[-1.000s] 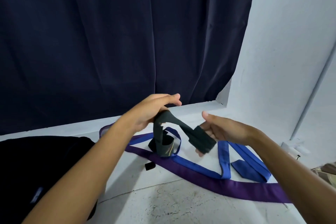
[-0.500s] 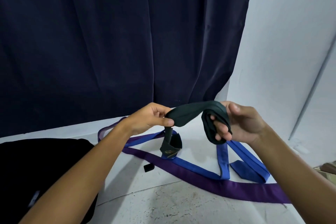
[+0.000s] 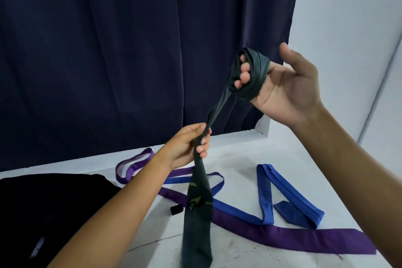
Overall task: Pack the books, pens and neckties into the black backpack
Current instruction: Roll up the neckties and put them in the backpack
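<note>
Winding round my right hand [image 3: 280, 84], the dark green necktie [image 3: 196, 202] sat in coils over the fingers [image 3: 244, 67] at about two o'clock in the head view — the grip there curled through the loops, thumb held apart. My left hand [image 3: 187, 148] pinched the same tie lower down near the centre, grip clenched on the cloth, and the wide end hung down toward six o'clock, blurred at the bottom. On the white surface [image 3: 250, 154] lay the blue necktie [image 3: 265, 193] in zigzag folds at four o'clock, crossing over the purple necktie [image 3: 304, 239]. The black backpack [image 3: 43, 213] rested at eight o'clock — beside my left forearm. A dark curtain [image 3: 130, 50] hung behind.
</note>
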`<state>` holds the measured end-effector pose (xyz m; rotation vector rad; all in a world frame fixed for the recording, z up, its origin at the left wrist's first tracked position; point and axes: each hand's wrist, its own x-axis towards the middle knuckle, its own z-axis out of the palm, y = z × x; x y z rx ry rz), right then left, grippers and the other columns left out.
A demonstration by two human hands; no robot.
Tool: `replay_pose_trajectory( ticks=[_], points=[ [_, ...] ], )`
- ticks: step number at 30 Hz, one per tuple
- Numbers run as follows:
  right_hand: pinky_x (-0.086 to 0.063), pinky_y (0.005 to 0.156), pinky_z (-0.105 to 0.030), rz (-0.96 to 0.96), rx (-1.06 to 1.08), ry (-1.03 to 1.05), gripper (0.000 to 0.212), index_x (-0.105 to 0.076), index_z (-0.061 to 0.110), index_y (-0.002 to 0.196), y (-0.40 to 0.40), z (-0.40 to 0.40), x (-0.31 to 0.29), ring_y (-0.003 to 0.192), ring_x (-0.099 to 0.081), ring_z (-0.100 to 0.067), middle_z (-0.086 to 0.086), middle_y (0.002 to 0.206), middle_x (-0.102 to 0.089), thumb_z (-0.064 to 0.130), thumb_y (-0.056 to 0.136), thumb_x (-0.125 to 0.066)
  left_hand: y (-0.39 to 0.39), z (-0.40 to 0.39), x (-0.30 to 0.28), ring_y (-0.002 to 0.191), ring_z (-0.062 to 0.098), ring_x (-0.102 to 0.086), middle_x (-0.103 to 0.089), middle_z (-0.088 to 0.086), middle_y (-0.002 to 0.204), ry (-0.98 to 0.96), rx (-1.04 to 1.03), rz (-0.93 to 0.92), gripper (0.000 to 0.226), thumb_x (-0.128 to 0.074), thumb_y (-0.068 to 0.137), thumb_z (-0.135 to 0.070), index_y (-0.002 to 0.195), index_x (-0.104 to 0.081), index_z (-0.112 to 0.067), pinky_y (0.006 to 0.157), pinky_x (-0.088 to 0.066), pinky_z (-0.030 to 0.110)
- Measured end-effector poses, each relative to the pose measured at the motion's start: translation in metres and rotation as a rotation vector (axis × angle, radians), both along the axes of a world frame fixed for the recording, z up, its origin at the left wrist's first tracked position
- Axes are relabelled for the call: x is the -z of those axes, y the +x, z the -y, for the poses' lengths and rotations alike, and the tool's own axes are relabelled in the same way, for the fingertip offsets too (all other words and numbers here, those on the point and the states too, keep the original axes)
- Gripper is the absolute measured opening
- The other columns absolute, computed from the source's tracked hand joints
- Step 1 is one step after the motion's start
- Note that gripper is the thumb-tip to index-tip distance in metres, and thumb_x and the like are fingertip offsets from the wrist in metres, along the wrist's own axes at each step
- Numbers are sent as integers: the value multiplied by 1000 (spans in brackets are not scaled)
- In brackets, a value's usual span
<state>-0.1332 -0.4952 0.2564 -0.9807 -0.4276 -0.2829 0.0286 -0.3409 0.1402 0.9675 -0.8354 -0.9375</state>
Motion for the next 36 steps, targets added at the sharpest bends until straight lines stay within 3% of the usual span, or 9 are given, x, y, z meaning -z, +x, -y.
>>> replay_pose_trajectory(
  ticks=[2, 5, 8, 11, 13, 23, 27, 33, 36],
  points=[
    [-56, 80, -35, 7, 41, -4, 51, -63, -4, 107, 0, -5, -8, 78, -69, -23, -13, 90, -70, 39, 84, -48, 2, 3, -6, 40, 7, -39, -46, -1, 56, 120, -95, 48, 33, -57, 90, -41, 84, -60, -9, 43, -39, 21],
    [-55, 87, -37, -10, 76, -34, 54, -59, -5, 115, 0, -10, -12, 87, -70, -27, -16, 98, -70, 38, 85, -49, 6, 10, -16, 51, 14, -49, -53, 1, 59, 434, -425, 409, 41, -47, 100, -42, 87, -59, -6, 51, -46, 24],
    [-54, 91, -39, -68, 90, -76, 59, -57, -7, 121, 2, -13, -11, 99, -69, -31, -20, 107, -69, 40, 86, -49, 6, 14, -21, 72, 13, -60, -64, -2, 74, 236, -661, 459, 30, -51, 100, -35, 91, -64, -10, 68, -52, 25],
    [-54, 95, -40, -141, 93, -112, 63, -54, -9, 124, 5, -16, -7, 105, -68, -34, -23, 113, -68, 42, 88, -48, -11, 18, -27, 92, 12, -67, -72, -6, 91, -106, -525, 446, 22, -56, 91, -29, 103, -67, -13, 82, -55, 29],
    [-53, 97, -41, -178, 92, -121, 65, -52, -10, 128, 7, -18, -3, 107, -67, -34, -24, 116, -67, 43, 90, -47, -28, 24, -28, 97, 11, -66, -72, -9, 96, -185, -378, 422, 25, -59, 87, -22, 110, -64, -15, 84, -54, 29],
    [-52, 98, -41, -210, 156, -148, 67, -50, -8, 129, 7, -10, 13, 111, -65, -37, -26, 120, -65, 46, 90, -45, -58, 28, -7, 73, 10, -68, -73, -1, 78, -31, -336, 251, 12, -64, 87, 2, 94, -70, -7, 67, -56, 23],
    [-53, 97, -40, -219, 267, -220, 63, -52, -6, 129, 8, 5, 24, 111, -65, -37, -25, 120, -65, 45, 94, -43, -65, 11, -3, 63, 21, -67, -70, 7, 73, 54, -267, 200, 12, -65, 87, -9, 97, -68, -3, 65, -59, 37],
    [-48, 99, -40, -320, 412, -464, 64, -56, 0, 127, 16, 29, 51, 110, -66, -33, -21, 118, -67, 51, 100, -29, -74, -10, -19, 67, 25, -68, -71, 10, 79, 86, -306, 100, 34, -61, 93, -13, 126, -58, -19, 50, -56, 35],
    [-45, 75, -32, -419, 334, -655, 80, -56, -3, 102, 18, 28, 61, 88, -59, -43, -27, 93, -60, 74, 86, -38, -72, -20, -36, 58, 23, -65, -67, 15, 77, 81, -328, 85, 29, -54, 97, -22, 124, -62, -16, 47, -53, 31]
  ],
)
